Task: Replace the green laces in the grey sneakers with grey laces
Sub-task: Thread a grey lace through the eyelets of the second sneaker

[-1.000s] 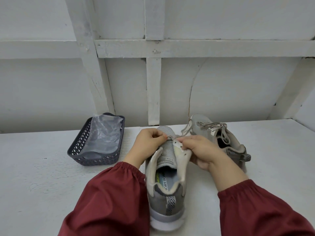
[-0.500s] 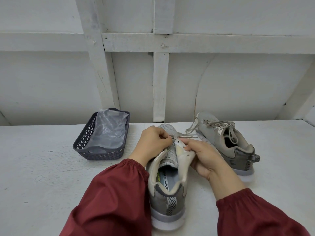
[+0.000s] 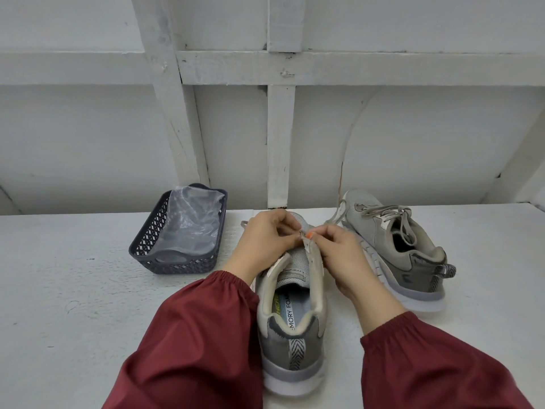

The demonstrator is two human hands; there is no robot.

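Open tabletop point(image 3: 73, 320) lies near left and far right. The basket point(image 3: 174, 265) stands far left. The near sneaker point(image 3: 290, 349) fills the middle. Over its front the left hand point(image 3: 265, 240) pinches a lace point(image 3: 244, 223) and the right hand point(image 3: 345, 258) pinches its eyelet flap. The laced sneaker point(image 3: 424, 270) lies just right — only a narrow strip between.

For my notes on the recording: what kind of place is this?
Probably a plain workroom or shed: a white-painted table, a white wall with bare crossing beams, and a dark plastic basket.

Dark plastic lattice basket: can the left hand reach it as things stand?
Probably yes: only bare white table lies between the left hand and the dark plastic lattice basket, though that hand pinches a grey lace end and must let go first.
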